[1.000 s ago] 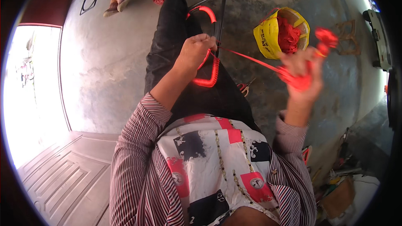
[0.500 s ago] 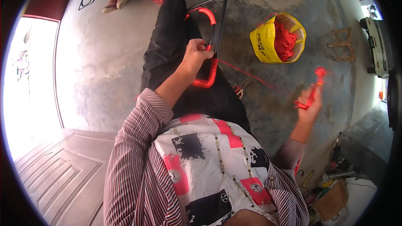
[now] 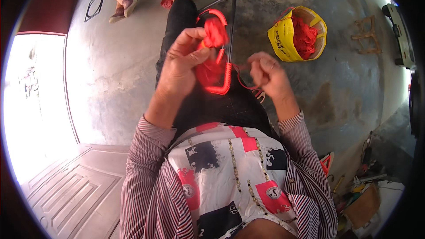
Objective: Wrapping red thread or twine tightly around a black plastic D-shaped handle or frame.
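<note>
Raised over my lap, my left hand (image 3: 179, 64) pinches a bundle of red cord (image 3: 215, 33) between thumb and fingers; the bundle is blurred. A black metal frame (image 3: 233, 22) rests on my legs, with a smaller loop inside it. Red cord (image 3: 227, 79) is wound tightly round part of that loop, and another red stretch (image 3: 218, 14) covers its far end. Just right of the frame, my right hand (image 3: 268, 73) is closed on a thin red cord (image 3: 241, 82) that hangs slack between it and the frame. Its fingertips are smeared by motion.
A yellow bag (image 3: 283, 40) with red cord (image 3: 305, 40) inside stands on the floor to the right. Scissors (image 3: 261, 95) lie beside my right thigh. Further right is a small wooden stool (image 3: 366, 35). Another person's feet (image 3: 124, 9) are at the far left, near a black frame (image 3: 94, 8).
The red cord bundle has passed from my right hand to my left, which has left the frame and risen. My right hand has come in from the far right. The thin cord has slackened.
</note>
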Tool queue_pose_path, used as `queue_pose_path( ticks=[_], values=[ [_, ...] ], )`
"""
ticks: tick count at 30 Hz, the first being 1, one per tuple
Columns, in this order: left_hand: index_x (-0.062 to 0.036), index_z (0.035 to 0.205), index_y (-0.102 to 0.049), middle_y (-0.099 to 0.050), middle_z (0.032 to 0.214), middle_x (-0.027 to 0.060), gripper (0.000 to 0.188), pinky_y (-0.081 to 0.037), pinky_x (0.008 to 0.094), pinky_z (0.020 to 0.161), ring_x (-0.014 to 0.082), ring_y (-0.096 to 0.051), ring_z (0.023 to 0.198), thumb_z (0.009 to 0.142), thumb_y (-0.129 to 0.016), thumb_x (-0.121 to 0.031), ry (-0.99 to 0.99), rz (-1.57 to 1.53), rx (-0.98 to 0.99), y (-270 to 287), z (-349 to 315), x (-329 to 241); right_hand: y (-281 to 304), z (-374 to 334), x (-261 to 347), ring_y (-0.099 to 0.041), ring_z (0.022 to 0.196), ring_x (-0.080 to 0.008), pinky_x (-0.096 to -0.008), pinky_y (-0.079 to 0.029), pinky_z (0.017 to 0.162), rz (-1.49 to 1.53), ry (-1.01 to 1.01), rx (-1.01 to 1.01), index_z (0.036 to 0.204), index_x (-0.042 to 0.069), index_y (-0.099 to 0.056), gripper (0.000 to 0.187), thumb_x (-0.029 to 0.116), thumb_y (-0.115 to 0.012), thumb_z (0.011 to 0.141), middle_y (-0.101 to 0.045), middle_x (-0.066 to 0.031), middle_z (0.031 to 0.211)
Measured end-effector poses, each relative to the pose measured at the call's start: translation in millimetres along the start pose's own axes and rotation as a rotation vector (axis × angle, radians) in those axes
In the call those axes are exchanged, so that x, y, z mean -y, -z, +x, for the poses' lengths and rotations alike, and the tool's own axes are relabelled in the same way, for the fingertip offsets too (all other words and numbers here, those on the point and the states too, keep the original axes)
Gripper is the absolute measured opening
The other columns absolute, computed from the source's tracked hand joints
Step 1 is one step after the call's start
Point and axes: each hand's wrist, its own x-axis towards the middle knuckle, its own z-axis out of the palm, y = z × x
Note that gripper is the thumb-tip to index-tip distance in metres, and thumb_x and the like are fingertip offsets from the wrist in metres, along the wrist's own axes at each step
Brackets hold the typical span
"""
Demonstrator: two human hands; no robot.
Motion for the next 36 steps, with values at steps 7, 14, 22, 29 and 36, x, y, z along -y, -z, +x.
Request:
queue_pose_path(
  ticks=[7, 14, 22, 29, 36],
  values=[
    [-0.0037, 0.096, -0.062, -0.057, 0.091, 0.0121, 0.027, -0.052, 0.0345, 0.078, 0.0313, -0.062, 0.088, 0.071, -0.064, 0.006, -0.201, 1.518, 0.271, 29.8, 8.1, 44.5, -3.3, 45.0, -24.7, -0.061, 0.079, -0.0160, -0.0279, -0.049, 0.075, -0.913, 0.026, 0.055, 0.105, -0.002, -0.066, 0.035, 0.015, -0.076, 0.076, -0.060, -0.0070, 0.097],
    [-0.0018, 0.100, -0.057, -0.058, 0.092, 0.0117, 0.030, -0.051, 0.0341, 0.081, 0.0253, -0.062, 0.091, 0.072, -0.066, 0.003, -0.316, 1.248, -0.159, 30.1, 18.6, 71.3, 0.1, 27.6, 4.0, -0.059, 0.106, -0.0210, -0.0313, -0.045, 0.092, -1.033, 0.324, -0.161, 0.099, -0.001, -0.065, 0.032, 0.015, -0.077, 0.074, -0.060, -0.0118, 0.115],
    [-0.0003, 0.103, -0.055, -0.052, 0.086, 0.0017, 0.030, -0.037, 0.0236, 0.077, 0.0119, -0.046, 0.077, 0.074, -0.053, -0.006, 0.438, 0.342, -0.143, 37.2, 27.7, 88.2, 18.7, -62.3, 89.7, -0.056, 0.089, -0.0275, -0.0425, -0.046, 0.081, 0.128, 0.537, 0.093, 0.086, 0.010, -0.038, 0.030, 0.020, -0.065, 0.077, -0.056, -0.0086, 0.089],
    [-0.0011, 0.102, -0.056, -0.050, 0.085, 0.0008, 0.029, -0.037, 0.0250, 0.077, 0.0117, -0.043, 0.076, 0.073, -0.052, -0.004, 0.441, 0.410, -0.149, 31.0, 25.0, 84.1, 23.6, -49.1, 78.1, -0.054, 0.077, -0.0167, -0.0304, -0.047, 0.068, -0.036, 0.365, -0.356, 0.114, 0.007, -0.053, 0.039, 0.014, -0.062, 0.077, -0.052, -0.0042, 0.089],
    [-0.0013, 0.099, -0.056, -0.051, 0.087, 0.0013, 0.028, -0.036, 0.0254, 0.076, 0.0123, -0.043, 0.078, 0.072, -0.051, -0.005, 0.467, 0.340, -0.205, 27.1, 25.0, 85.8, -44.6, 3.2, -5.5, -0.051, 0.077, -0.0049, -0.0222, -0.045, 0.070, -0.450, 0.049, -0.121, 0.116, 0.001, -0.053, 0.028, 0.011, -0.061, 0.091, -0.055, 0.0010, 0.093]
  ],
)
